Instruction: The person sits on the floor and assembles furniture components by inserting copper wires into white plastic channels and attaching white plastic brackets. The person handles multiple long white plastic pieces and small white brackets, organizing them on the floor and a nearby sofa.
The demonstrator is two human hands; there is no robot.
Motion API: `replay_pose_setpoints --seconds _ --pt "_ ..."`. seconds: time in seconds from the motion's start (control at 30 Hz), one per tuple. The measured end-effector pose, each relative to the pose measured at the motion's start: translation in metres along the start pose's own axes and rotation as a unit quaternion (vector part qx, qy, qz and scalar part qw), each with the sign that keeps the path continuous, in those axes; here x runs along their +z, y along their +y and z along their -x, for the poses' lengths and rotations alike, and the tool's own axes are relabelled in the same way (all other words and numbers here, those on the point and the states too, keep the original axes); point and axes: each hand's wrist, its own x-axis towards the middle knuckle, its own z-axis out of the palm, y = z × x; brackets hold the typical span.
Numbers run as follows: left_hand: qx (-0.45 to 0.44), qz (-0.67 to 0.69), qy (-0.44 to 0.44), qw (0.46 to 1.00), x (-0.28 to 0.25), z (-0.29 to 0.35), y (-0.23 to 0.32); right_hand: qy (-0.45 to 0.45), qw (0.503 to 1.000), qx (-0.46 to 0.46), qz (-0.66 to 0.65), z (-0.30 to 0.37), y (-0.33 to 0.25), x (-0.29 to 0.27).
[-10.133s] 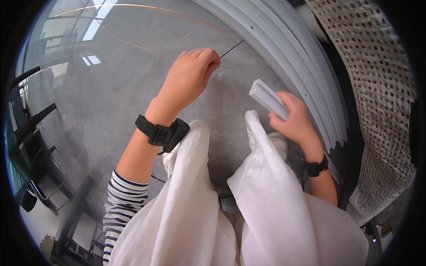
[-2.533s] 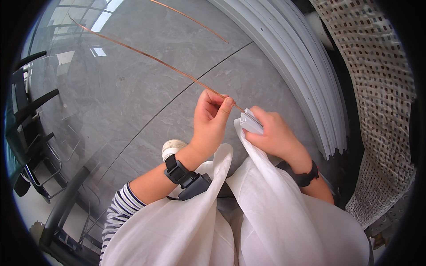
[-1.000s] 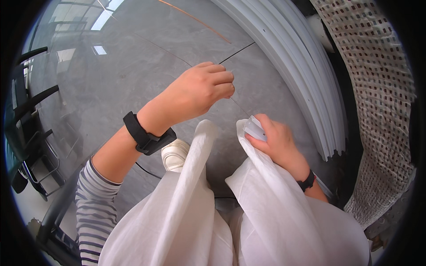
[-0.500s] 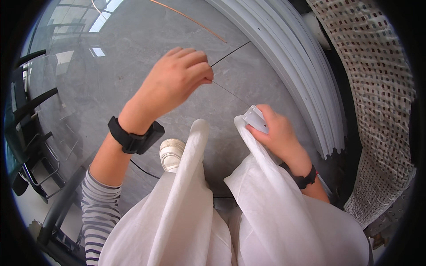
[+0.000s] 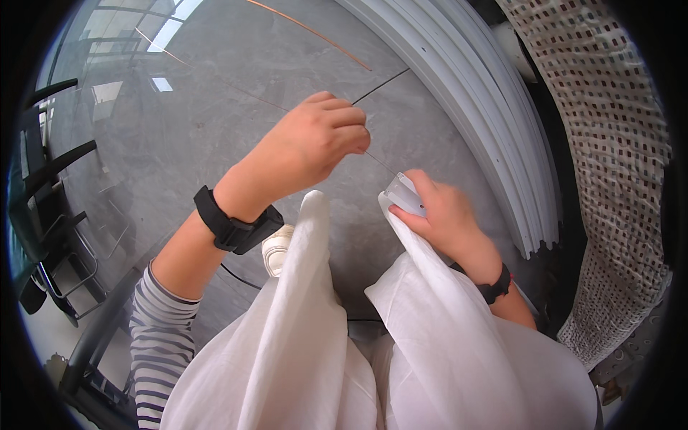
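My left hand (image 5: 319, 140) is closed in a pinch on a thin wire (image 5: 233, 87), above the grey floor. The wire trails away behind the hand to the upper left. On the other side, a short stretch of it runs down to the end of a whitish hollow profile (image 5: 407, 193). My right hand (image 5: 448, 218) is wrapped around that profile, thumb on its near side, close to my right knee. How far the profile reaches under the hand is hidden.
White ribbed strips (image 5: 459, 107) lie stacked along the right, beside a checked cloth (image 5: 602, 129). An orange-brown rod (image 5: 315, 32) lies on the floor ahead. Dark chairs (image 5: 54, 172) stand at the left. My white shoe (image 5: 274, 252) shows below my left hand.
My left hand has moved right and slightly down, nearer the profile, and the wire between them is shorter. More wire shows behind the left hand. My right hand has barely moved.
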Motion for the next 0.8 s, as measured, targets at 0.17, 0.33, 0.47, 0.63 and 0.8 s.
replay_pose_setpoints --seconds 0.17,0.33,0.47,0.63,0.8 --pt "0.015 0.031 -0.037 0.999 0.022 -0.003 0.021 -0.028 1.0 -0.006 -0.001 -0.004 -0.004 0.008" --pt "-0.009 0.013 -0.034 0.999 0.009 0.0 0.014 0.009 0.999 -0.024 -0.026 0.0 -0.001 0.012" --pt "-0.036 -0.043 -0.019 0.998 -0.027 0.006 -0.012 0.025 0.999 -0.01 -0.034 0.004 0.008 0.009" --pt "-0.029 -0.016 -0.012 0.999 -0.022 0.006 -0.012 -0.006 1.0 0.003 -0.022 0.007 0.005 0.005" --pt "-0.02 0.03 -0.025 0.999 -0.012 0.005 -0.007 -0.024 0.999 0.012 -0.035 0.016 0.011 0.013"
